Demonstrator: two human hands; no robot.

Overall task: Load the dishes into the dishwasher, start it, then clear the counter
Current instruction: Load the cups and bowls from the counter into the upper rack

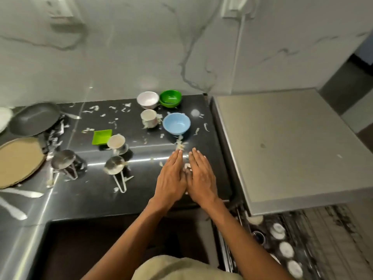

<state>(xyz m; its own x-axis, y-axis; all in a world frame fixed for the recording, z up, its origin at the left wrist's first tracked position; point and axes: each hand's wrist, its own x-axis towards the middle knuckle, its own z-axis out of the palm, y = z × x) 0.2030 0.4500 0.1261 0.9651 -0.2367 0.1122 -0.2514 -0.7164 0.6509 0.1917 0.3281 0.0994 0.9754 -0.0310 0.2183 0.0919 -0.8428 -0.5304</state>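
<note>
My left hand (172, 175) and my right hand (200, 174) lie flat side by side on the black counter (141, 190), fingers straight, with pale food scraps (179, 145) at and between the fingertips. Beyond them stand a blue bowl (176, 123), a white bowl (147, 100), a green bowl (170, 98) and a white cup (149, 117). To the left sit a green square dish (101, 136), another cup (116, 142) and two small steel pans (115, 165) (63, 161). The dishwasher rack (292, 245) is pulled out at lower right, with cups in it.
A dark frying pan (34, 119) and a tan round plate (17, 161) lie at the far left, with spoons (12, 211) near the counter's front edge. The dishwasher's steel top (282, 142) adjoins the counter on the right. Scraps are scattered across the counter.
</note>
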